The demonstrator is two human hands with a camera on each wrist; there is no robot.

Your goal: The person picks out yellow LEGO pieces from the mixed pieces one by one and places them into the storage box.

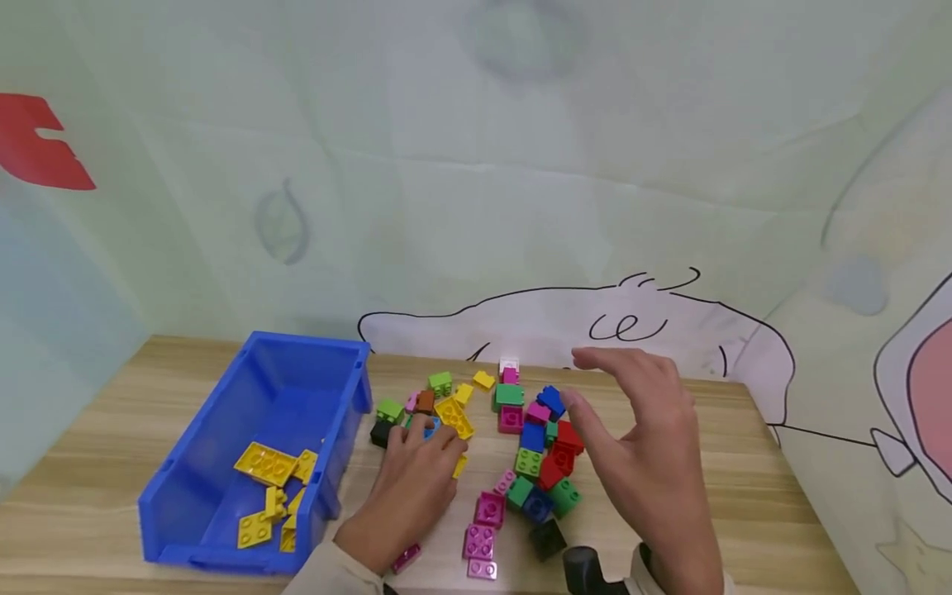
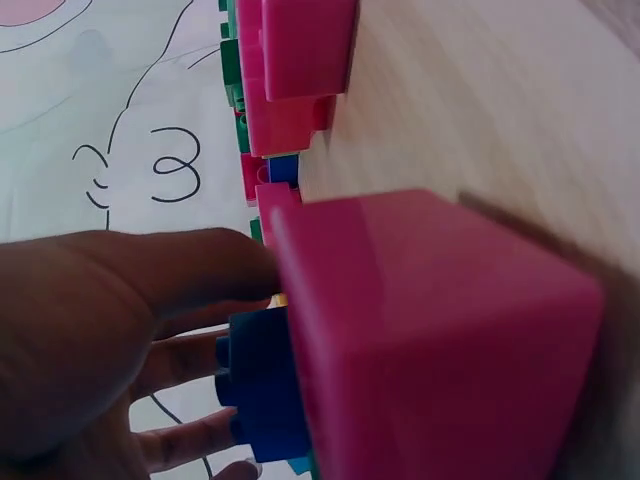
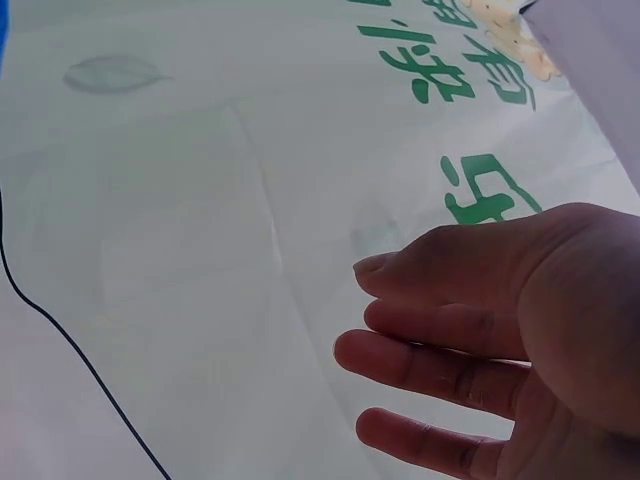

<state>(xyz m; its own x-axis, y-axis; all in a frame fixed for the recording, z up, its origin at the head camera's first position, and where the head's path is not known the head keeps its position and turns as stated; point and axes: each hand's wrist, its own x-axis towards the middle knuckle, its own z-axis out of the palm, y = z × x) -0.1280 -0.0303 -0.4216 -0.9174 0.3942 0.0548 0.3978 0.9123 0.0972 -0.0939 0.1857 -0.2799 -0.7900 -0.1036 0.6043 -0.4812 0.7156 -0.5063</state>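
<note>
My left hand (image 1: 412, 467) reaches down over the left group of building bricks, fingers spread and pointing away from me. A blue brick (image 1: 431, 426) shows at its fingertips. In the left wrist view, the fingers pass behind a blue brick (image 2: 265, 385), and the thumb reaches a large pink brick (image 2: 450, 340) in the foreground. The right hand (image 1: 647, 446) is raised above the right side of the table, thumb and fingers apart, holding nothing. Its wrist view shows the same hand (image 3: 480, 350) against the printed backdrop.
A blue bin (image 1: 256, 454) on the left contains several yellow bricks (image 1: 266, 464). Loose green, yellow, and brown bricks surround the left hand. Between the hands runs a mixed cluster including red bricks (image 1: 565, 438), pink bricks (image 1: 479, 541) and a black brick (image 1: 548, 540). A printed cloth backdrop (image 1: 476, 207) rises behind the table.
</note>
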